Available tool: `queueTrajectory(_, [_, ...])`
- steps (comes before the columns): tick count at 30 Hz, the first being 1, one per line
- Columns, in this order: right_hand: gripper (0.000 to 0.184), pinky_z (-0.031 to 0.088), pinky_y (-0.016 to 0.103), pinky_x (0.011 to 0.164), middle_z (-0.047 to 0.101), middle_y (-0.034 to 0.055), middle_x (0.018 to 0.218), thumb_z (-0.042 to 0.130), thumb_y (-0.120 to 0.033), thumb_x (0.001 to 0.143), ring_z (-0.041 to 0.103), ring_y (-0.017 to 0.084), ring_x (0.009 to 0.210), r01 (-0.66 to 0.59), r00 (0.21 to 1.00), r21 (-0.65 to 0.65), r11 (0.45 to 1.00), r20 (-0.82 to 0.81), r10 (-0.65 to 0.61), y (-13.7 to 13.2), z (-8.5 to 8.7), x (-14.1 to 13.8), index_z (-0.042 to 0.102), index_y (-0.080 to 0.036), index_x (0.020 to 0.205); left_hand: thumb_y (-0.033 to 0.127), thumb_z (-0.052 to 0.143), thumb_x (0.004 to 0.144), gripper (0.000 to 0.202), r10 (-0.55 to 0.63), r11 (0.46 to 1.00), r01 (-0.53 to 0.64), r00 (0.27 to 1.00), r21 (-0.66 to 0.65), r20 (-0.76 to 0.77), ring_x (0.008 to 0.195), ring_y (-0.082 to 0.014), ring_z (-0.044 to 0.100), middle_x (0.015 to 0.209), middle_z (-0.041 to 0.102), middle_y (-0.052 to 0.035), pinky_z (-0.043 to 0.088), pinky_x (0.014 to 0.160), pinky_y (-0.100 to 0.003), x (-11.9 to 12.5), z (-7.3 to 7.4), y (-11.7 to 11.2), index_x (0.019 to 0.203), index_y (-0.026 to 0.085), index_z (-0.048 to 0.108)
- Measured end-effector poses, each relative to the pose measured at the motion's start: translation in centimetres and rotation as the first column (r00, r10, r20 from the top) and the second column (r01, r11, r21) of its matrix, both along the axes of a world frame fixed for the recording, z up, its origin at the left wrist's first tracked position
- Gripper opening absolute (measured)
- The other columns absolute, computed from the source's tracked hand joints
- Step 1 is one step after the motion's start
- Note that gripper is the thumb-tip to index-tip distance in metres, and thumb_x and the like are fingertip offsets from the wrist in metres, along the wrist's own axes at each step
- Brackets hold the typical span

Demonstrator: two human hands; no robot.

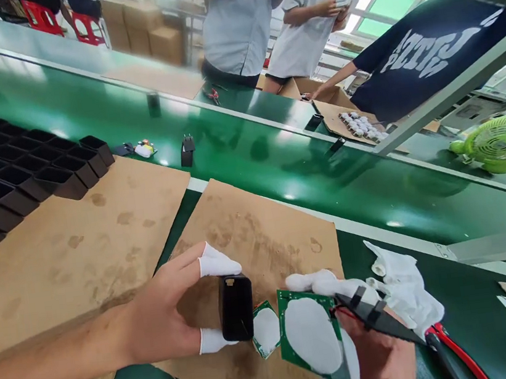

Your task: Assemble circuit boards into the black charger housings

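Note:
My left hand (167, 316), with white finger cots on its fingertips, grips a black plastic charger case (237, 309) between thumb and finger. Its open end faces me. My right hand (371, 348), also in white cots, holds a green circuit board (312, 334) with a large white patch on its face. A smaller green board (266, 330) with a similar white patch sits between this board and the case. At the larger board's right edge are a red wire and a dark tapered piece (376, 316), partly against my right fingers; what it is I cannot tell.
Cardboard sheets (258, 226) cover part of the green bench. Many black cases (12, 165) stand in rows at left. Red-handled pliers (456, 352) and a crumpled white cloth (405, 284) lie at right. Across a green belt (248, 153) are co-workers and a green fan (503, 141).

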State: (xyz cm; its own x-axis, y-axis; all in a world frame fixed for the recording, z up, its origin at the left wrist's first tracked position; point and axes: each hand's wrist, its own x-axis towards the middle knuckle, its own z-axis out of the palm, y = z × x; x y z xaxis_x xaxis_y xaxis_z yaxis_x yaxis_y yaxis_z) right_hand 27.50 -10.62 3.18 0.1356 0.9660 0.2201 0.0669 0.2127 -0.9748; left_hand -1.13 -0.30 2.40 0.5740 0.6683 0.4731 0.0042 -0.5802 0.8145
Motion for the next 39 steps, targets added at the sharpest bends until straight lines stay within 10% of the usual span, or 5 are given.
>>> queueTrajectory(6, [0.020, 0.074, 0.051, 0.089, 0.085, 0.0116, 0.115, 0.089, -0.038, 0.098, 0.085, 0.037, 0.107, -0.092, 0.995, -0.064, 0.994, -0.043, 0.089, -0.2, 1.9, -3.5, 0.087, -0.035, 0.117, 0.018, 0.095, 0.088, 0.063, -0.028, 1.000, 0.027, 0.999, -0.008, -0.033, 0.100, -0.0230, 0.080, 0.116, 0.077, -0.0046, 0.066, 0.086, -0.032, 0.4, -0.4, -0.9, 0.143, 0.033, 0.067])
queueTrajectory(14, [0.079, 0.072, 0.051, 0.093, 0.082, 0.0081, 0.121, 0.114, -0.026, 0.062, 0.081, 0.038, 0.111, -0.148, 0.983, 0.039, 0.988, 0.115, 0.143, 0.2, 3.0, -4.8, 0.081, -0.040, 0.133, 0.017, 0.091, 0.091, 0.066, -0.098, 0.995, 0.098, 0.995, -0.019, -0.026, 0.102, -0.0230, 0.080, 0.119, 0.072, -0.0049, 0.067, 0.085, -0.032, 0.6, 0.0, -1.2, 0.149, 0.034, 0.065])
queueTrajectory(39, [0.074, 0.072, 0.050, 0.100, 0.082, 0.0081, 0.128, 0.108, -0.018, 0.077, 0.083, 0.035, 0.113, -0.234, 0.962, 0.008, 0.972, 0.149, 0.230, 0.3, 3.3, -4.2, 0.079, -0.037, 0.142, 0.012, 0.090, 0.093, 0.073, -0.144, 0.989, 0.145, 0.989, -0.023, 0.029, 0.111, -0.0218, 0.077, 0.124, 0.071, -0.0065, 0.065, 0.095, -0.030, 0.5, -0.7, -1.1, 0.159, 0.030, 0.065])
